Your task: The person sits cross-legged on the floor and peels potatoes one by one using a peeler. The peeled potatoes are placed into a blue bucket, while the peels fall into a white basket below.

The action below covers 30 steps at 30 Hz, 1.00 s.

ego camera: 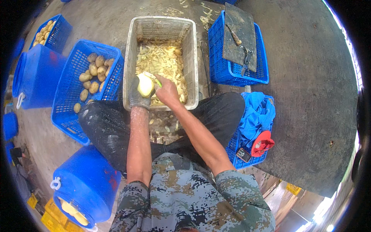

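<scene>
A peeled, pale yellow potato rests in my left hand, which wears a grey glove. Bare and closed around a peeler with a green part on its handle, my right hand is at the potato's upper right side. The peeler's head lies against or just over the potato; its blade is too small to make out. Both hands are above the near end of a whitish plastic crate. Potato peelings cover the bottom of that crate.
Left of my knee, a blue crate holds several unpeeled potatoes. Blue drums stand at the left. On the right, a board with knives lies across another blue crate. Blue cloth and a red cap are nearer me.
</scene>
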Motion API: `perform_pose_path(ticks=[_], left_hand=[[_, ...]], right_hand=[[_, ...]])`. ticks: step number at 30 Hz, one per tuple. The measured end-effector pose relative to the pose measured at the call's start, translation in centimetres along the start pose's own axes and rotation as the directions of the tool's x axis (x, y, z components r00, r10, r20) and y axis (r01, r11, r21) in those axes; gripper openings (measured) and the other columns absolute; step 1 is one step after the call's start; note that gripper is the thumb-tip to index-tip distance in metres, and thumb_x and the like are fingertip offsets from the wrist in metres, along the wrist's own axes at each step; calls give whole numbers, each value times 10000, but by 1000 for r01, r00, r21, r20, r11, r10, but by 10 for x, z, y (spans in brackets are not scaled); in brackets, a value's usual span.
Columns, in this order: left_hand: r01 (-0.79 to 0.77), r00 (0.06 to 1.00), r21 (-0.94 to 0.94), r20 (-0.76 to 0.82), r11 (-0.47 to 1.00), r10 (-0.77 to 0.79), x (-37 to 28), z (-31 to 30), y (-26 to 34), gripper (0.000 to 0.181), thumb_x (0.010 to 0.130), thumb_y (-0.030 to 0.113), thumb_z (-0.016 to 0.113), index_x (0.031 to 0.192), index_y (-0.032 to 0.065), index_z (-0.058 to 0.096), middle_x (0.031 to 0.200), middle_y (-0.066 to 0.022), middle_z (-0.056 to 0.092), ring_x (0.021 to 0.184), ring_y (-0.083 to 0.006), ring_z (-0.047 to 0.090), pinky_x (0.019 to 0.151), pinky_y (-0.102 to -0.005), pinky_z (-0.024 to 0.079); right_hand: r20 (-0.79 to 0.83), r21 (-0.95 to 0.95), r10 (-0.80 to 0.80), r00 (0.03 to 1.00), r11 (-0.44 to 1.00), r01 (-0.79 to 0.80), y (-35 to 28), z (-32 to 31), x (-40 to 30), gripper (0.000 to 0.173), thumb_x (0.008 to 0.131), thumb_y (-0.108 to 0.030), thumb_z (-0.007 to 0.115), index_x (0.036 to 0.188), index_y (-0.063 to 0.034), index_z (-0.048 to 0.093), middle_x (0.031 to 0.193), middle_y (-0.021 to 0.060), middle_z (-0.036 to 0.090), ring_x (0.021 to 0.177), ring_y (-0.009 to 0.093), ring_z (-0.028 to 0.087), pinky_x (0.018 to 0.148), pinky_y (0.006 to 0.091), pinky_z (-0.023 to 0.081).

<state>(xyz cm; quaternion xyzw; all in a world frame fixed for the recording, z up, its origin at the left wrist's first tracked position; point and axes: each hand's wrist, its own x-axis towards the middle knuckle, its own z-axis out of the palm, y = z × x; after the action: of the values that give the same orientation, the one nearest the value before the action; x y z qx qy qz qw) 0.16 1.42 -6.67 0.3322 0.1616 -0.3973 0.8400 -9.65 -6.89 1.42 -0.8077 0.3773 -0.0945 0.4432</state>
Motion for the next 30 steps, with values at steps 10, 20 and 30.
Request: perform_pose_path(ticks=[10, 20, 30], left_hand=[[19, 994, -37, -105, 999, -23, -7, -14, -6, 546, 797, 502, 634, 1148, 93, 546, 1033, -115, 608, 896, -324, 608, 670, -549, 533], [3, 964, 41, -268, 999, 8, 5, -6, 2, 539, 841, 498, 545, 1162, 65, 558, 1068, -119, 611, 924, -342, 598, 758, -481, 518], [27, 1000, -188, 20, 982, -24, -4, 12, 5, 479, 886, 490, 525, 1143, 89, 577, 1089, -111, 625, 958, -263, 604, 869, -449, 479]], right_hand=[[19, 36, 70, 997, 997, -71, 2, -11, -53, 469, 810, -66, 589, 1277, -95, 546, 1159, 228, 599, 1037, 354, 609, 894, 393, 475], [16, 19, 2, 1000, 1000, -2, 5, 14, -78, 483, 801, -47, 559, 1281, -104, 544, 1091, 254, 611, 1034, 390, 593, 907, 422, 458], [14, 100, -80, 997, 992, 79, -14, -16, -5, 425, 827, -76, 568, 1251, -43, 557, 1237, 196, 571, 1161, 320, 548, 992, 360, 420]])
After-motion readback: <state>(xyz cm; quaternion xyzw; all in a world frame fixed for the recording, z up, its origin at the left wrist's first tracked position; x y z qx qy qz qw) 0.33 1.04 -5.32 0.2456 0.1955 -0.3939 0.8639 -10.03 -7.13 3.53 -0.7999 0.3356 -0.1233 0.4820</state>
